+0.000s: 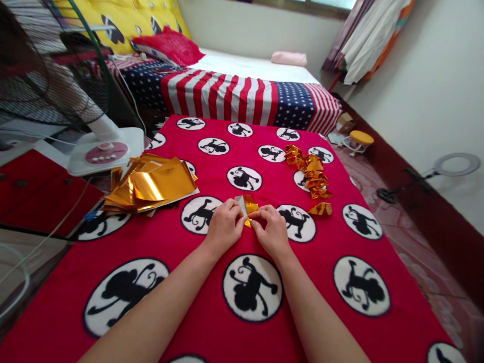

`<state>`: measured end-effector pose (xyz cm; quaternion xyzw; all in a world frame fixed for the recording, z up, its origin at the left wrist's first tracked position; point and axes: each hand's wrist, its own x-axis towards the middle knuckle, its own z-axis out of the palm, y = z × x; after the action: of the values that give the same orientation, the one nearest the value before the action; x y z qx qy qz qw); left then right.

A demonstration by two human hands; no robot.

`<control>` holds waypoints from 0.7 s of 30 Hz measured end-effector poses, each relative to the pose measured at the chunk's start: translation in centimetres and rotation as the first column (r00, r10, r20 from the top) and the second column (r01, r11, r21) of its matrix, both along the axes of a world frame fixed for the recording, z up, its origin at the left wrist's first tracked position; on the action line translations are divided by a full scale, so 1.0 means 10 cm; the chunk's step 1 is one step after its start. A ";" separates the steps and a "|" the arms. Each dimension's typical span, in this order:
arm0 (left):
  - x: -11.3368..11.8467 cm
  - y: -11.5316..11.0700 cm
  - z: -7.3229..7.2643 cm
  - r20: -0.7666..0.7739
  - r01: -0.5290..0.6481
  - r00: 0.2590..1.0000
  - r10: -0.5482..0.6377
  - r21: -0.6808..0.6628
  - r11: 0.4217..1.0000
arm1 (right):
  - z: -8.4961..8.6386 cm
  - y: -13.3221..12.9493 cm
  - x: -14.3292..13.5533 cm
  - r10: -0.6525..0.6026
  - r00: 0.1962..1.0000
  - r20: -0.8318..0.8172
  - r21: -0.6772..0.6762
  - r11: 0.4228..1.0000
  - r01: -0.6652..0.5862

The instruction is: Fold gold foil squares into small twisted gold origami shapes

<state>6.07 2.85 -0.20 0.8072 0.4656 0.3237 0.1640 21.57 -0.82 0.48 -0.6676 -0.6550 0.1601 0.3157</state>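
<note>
A small piece of gold foil paper (251, 204), partly folded and showing a pale underside, is held between my two hands over the red cloth. My left hand (227, 222) pinches its left side near the lower tip. On the right side, my right hand (271, 228) pinches the foil with thumb and forefinger. A loose pile of flat gold foil sheets (162, 182) lies to the left. Several folded gold foil pieces (316, 180) form a row at the right, with one folded piece (321, 208) at its near end.
The red cloth (189, 297) with monkey prints covers the surface under my arms. A white fan base (126, 138) stands left, beside a red cabinet (38, 196). Beyond is a bed (234, 96); a yellow stool (361, 137) and ring light (457, 165) are right.
</note>
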 end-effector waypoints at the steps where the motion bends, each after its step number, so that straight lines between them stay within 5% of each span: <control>1: 0.00 0.00 0.00 0.000 -0.001 1.000 0.001 0.003 1.000 | 0.00 0.00 0.00 -0.002 1.000 0.001 -0.002 1.000 0.002; 21: -0.02 0.02 0.00 0.018 0.059 0.998 -0.059 -0.018 0.998 | 0.02 -0.05 -0.02 -0.013 1.000 -0.004 -0.037 0.999 0.013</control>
<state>5.85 3.06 -0.22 0.8162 0.4431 0.3213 0.1851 21.35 -1.28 0.66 -0.6773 -0.6469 0.1717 0.3056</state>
